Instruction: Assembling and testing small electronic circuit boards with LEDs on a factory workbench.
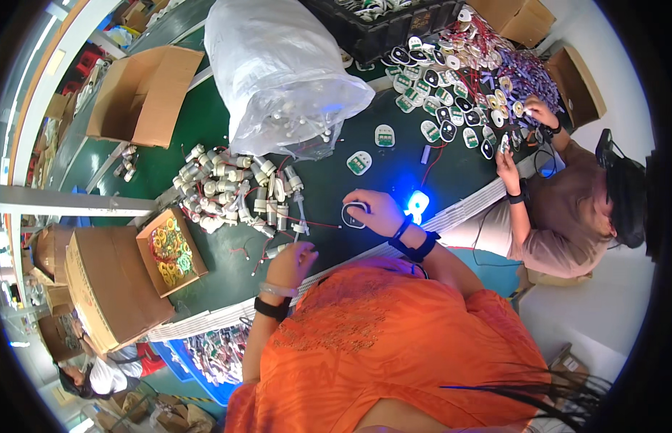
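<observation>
My right hand (378,211) rests on the green tabletop (329,177), fingers curled over a white oval housing with a dark ring (352,215). Just right of it a small white piece glows bright blue (417,204). My left hand (293,261) is closed around a small white cylindrical part (276,250) with thin red wires trailing left. Both wrists wear dark bands. A heap of white cylindrical motors with wires (235,189) lies just beyond my left hand.
A large clear plastic bag of white parts (278,65) stands behind the heap. Cardboard boxes (145,94) sit at the left, plus a small open box of coloured coils (170,252). Oval circuit boards (451,86) spread at the right, where a co-worker's hands (524,137) handle them.
</observation>
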Available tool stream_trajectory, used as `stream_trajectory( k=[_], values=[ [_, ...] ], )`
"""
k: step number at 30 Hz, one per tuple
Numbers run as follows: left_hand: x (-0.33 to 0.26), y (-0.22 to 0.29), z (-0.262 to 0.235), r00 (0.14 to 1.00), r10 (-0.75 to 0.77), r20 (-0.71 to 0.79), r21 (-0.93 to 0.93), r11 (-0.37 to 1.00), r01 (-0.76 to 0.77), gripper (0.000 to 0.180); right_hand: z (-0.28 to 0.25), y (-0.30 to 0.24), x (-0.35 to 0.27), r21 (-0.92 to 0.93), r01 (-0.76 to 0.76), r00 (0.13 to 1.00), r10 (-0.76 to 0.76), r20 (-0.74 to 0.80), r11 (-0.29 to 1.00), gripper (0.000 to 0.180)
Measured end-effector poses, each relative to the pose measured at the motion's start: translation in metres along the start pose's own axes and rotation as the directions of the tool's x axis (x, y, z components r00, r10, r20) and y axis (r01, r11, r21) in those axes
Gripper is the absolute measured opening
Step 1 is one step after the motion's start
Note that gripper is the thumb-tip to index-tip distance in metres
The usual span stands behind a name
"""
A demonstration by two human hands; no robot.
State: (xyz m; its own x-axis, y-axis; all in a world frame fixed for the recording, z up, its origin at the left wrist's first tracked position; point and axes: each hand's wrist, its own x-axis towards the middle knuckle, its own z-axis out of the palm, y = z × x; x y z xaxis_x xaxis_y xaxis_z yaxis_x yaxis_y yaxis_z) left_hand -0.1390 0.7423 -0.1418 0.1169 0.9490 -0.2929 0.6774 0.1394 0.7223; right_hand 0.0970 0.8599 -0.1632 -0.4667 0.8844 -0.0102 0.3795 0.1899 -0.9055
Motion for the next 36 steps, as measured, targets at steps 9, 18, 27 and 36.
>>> stream_trajectory(
  k=[9,18,27,36],
  values=[
    [0.033,-0.03,0.013,0.969,-0.103,-0.223,0.132,0.982,0.135,0.025,0.031,0.002,-0.009,-0.647,0.055,0.943,0.172,0.283,0.761,0.024],
    [0.043,-0.033,0.034,0.92,-0.052,-0.389,0.417,0.88,0.226,0.021,0.036,-0.012,-0.013,-0.515,0.192,0.981,-0.159,0.107,0.835,0.019],
    [0.03,-0.048,0.011,0.916,-0.051,-0.398,0.088,0.992,0.093,0.014,0.06,-0.005,-0.002,-0.343,0.312,0.943,-0.246,0.225,0.886,0.016],
    [0.013,-0.048,0.02,0.935,-0.149,-0.323,0.028,0.986,0.167,0.026,0.1,0.006,0.043,-0.53,0.575,0.81,-0.343,0.476,0.623,0.011]
  ],
)
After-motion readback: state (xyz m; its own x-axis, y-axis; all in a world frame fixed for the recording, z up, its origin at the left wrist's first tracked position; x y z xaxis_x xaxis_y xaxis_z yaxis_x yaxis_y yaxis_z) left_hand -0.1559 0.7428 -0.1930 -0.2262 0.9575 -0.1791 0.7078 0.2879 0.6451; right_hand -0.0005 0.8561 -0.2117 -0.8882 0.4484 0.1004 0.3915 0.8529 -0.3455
